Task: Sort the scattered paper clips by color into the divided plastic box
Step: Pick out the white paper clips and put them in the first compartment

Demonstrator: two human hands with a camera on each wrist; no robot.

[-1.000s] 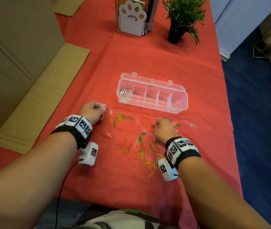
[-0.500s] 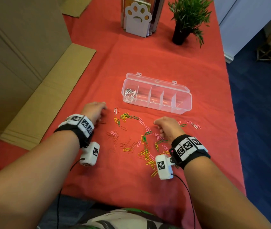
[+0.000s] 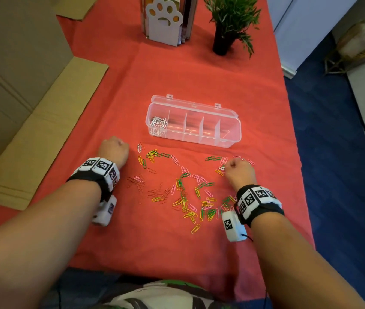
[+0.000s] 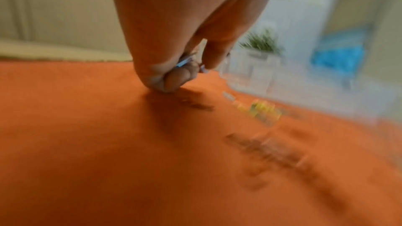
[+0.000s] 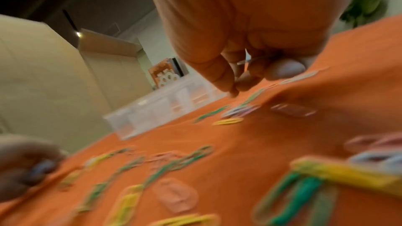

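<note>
Your box (image 3: pixel 226 112) sits on the red cloth (image 3: pixel 199 74), out at 12 o'clock from the clips. It has five slots. Only the slot at the 9 o'clock end has anything in it: a small heap of white clips (image 3: pixel 158 126). The other four slots look bare.

So you have made a start, but most of the job is left. The loose clips (image 3: pixel 183 192) lie all over the cloth between your hands and toward you. I can see green, yellow, pink and dark red ones, all mixed up. One white clip (image 3: pixel 139 148) still lies near your left hand, at about 3 o'clock from it.

Your left hand (image 3: pixel 113 151) is curled up with its fingertips down on the cloth. In the left wrist view, its fingers (image 4: pixel 174 76) pinch something small and pale. It looks like a clip or two, but the view is too blurry to be sure.

Your right hand (image 3: pixel 239 172) is curled too, at the 3 o'clock side of the pile. In the right wrist view, thin pale wire shows in its bent fingers (image 5: pixel 250 68), so I think it holds a clip.

My guess is that white is nearly done. Four colors still need their own slots.
</note>
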